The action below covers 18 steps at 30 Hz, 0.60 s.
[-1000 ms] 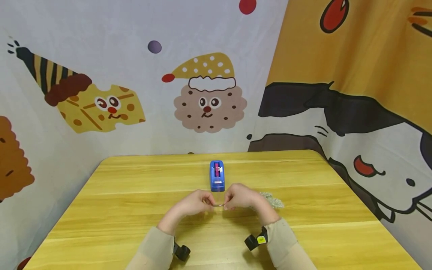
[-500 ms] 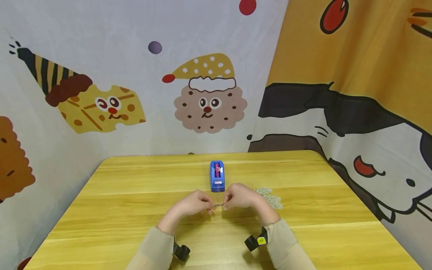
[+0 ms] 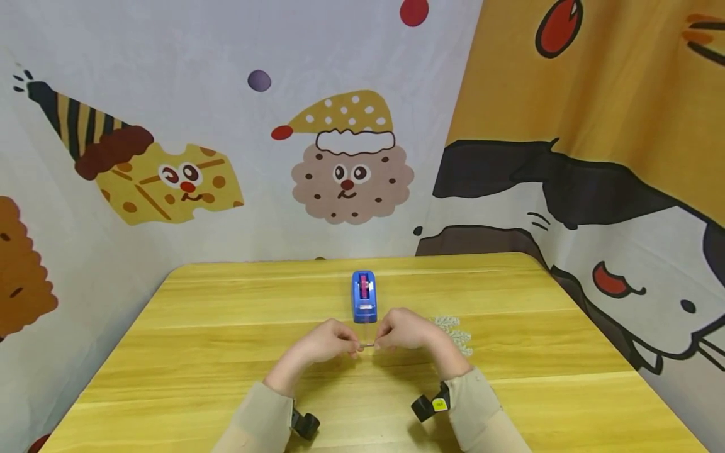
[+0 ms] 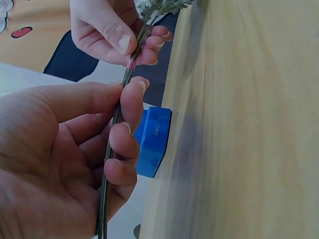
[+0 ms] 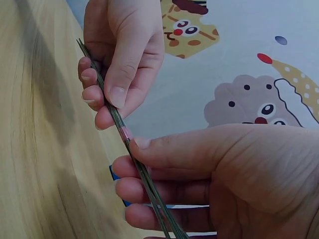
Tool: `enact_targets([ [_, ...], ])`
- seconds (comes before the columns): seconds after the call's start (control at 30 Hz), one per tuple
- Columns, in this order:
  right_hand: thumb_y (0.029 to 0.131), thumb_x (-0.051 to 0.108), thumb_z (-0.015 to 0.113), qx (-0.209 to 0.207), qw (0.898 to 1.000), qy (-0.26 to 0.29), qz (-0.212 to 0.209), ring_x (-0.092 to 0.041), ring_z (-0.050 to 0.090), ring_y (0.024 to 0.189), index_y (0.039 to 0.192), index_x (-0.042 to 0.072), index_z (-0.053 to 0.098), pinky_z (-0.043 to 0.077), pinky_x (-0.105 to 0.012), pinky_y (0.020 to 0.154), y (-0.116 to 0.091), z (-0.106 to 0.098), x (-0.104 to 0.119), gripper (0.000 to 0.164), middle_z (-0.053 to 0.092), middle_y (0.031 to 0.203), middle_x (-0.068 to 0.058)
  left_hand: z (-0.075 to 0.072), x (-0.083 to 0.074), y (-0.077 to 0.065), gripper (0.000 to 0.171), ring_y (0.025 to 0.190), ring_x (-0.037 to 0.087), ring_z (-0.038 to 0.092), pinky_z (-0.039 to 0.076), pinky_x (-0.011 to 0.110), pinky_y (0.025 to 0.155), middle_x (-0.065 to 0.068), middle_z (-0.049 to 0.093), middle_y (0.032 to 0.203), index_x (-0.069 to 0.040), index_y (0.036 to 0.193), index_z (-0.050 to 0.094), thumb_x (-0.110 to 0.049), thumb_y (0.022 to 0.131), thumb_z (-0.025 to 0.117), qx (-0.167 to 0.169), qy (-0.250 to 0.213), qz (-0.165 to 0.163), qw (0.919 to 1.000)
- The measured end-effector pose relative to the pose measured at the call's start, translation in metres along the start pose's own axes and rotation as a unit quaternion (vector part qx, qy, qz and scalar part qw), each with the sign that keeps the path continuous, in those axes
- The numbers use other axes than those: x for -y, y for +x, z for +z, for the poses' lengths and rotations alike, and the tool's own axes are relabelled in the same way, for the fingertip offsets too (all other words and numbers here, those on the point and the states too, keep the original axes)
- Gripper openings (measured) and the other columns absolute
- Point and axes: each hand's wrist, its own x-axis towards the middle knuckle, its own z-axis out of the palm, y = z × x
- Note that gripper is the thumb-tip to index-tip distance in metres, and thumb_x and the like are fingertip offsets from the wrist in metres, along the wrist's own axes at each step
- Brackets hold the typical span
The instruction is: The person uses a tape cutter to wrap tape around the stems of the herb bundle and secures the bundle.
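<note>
A thin bundle of green flower stems [image 5: 150, 188] runs between both hands above the table. My left hand [image 3: 327, 340] pinches its bare end with thumb and curled fingers. Just to the right, my right hand [image 3: 404, 329] pinches the same stems nearer the pale, fluffy flower heads [image 3: 449, 323], partly hidden behind that wrist in the head view. A pinkish band of tape [image 5: 124, 133] circles the stems between the two grips. Beyond the hands stands a blue tape dispenser [image 3: 364, 313] with a pink core. From its front a faint, clear strip seems to reach toward the stems.
The light wooden table [image 3: 226, 302] spreads out on both sides of the hands. Behind it hangs a cloth backdrop [image 3: 209, 38] with cartoon prints. Small black cameras [image 3: 306, 425] are strapped at both wrists.
The flower heads have shifted and turned slightly beside the right wrist, as the stems rotate between the fingers. Both hands stay in nearly the same place, and the dispenser has not moved.
</note>
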Motion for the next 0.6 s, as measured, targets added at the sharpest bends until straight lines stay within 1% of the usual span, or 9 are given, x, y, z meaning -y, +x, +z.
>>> enact_targets([
  [0.27, 0.083, 0.006, 0.073, 0.0, 1.0, -0.003, -0.012, -0.014, 0.057, 0.06, 0.072, 0.011, 0.072, 0.048, -0.029, 0.057, 0.0018, 0.0026, -0.004, 0.012, 0.062, 0.065, 0.003, 0.0026, 0.0015, 0.0012, 0.013, 0.061, 0.015, 0.048, 0.039, 0.026, 0.054, 0.005, 0.068, 0.076, 0.0, 0.087, 0.073, -0.008, 0.091, 0.063, -0.009, -0.011, -0.001, 0.9999],
  [0.43, 0.082, 0.006, 0.074, -0.006, 1.0, -0.019, -0.011, -0.01, 0.052, 0.057, 0.071, 0.012, 0.07, 0.045, -0.027, 0.055, 0.0023, 0.0038, -0.004, 0.014, 0.06, 0.064, 0.004, 0.0043, 0.0037, 0.0029, 0.012, 0.056, 0.012, 0.047, 0.039, 0.026, 0.05, 0.002, 0.066, 0.075, -0.001, 0.086, 0.073, -0.009, 0.09, 0.064, -0.018, -0.006, 0.004, 0.9998],
  [0.53, 0.082, 0.006, 0.075, -0.009, 1.0, -0.027, -0.013, -0.01, 0.052, 0.056, 0.071, 0.012, 0.07, 0.046, -0.027, 0.055, 0.0024, 0.0043, -0.0037, 0.014, 0.06, 0.064, 0.005, 0.0048, 0.004, 0.0029, 0.012, 0.054, 0.012, 0.046, 0.041, 0.026, 0.048, 0.004, 0.066, 0.075, -0.001, 0.086, 0.072, -0.009, 0.09, 0.064, -0.02, -0.014, 0.003, 0.9997],
  [0.6, 0.082, 0.005, 0.075, -0.011, 0.999, -0.03, -0.014, -0.01, 0.052, 0.056, 0.071, 0.012, 0.07, 0.046, -0.028, 0.054, 0.0024, 0.0047, -0.0034, 0.014, 0.06, 0.064, 0.005, 0.0052, 0.0038, 0.0027, 0.011, 0.055, 0.013, 0.049, 0.044, 0.028, 0.048, 0.007, 0.067, 0.075, 0.0, 0.086, 0.072, -0.008, 0.09, 0.065, -0.021, -0.021, -0.001, 0.9996],
])
